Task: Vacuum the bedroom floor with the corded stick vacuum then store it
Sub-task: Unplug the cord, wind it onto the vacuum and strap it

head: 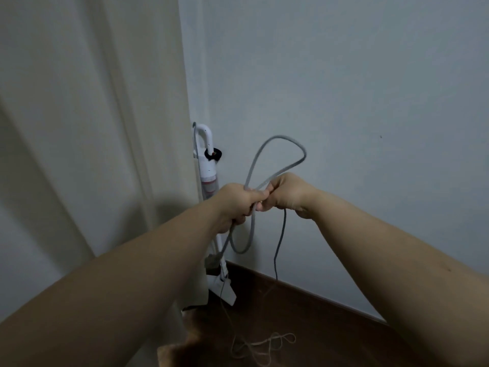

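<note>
Left hand (pixel 235 205) fisted around grey power cord (pixel 275 154); right hand (pixel 285 194) pinches same cord, fingers closed, knuckles touching left. Cord loop arcs above both hands, another hangs below. White stick vacuum (pixel 207 165) stands upright just behind left hand, against wall (pixel 344 88) beside curtain (pixel 92 102). Slack cord on wood floor (pixel 304 313) below hands.

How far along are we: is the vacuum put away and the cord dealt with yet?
Done: the stick vacuum stands upright in the corner by the curtain. In hand: left hand and right hand are looping the grey cord. Left: slack on the floor still needs coiling.
</note>
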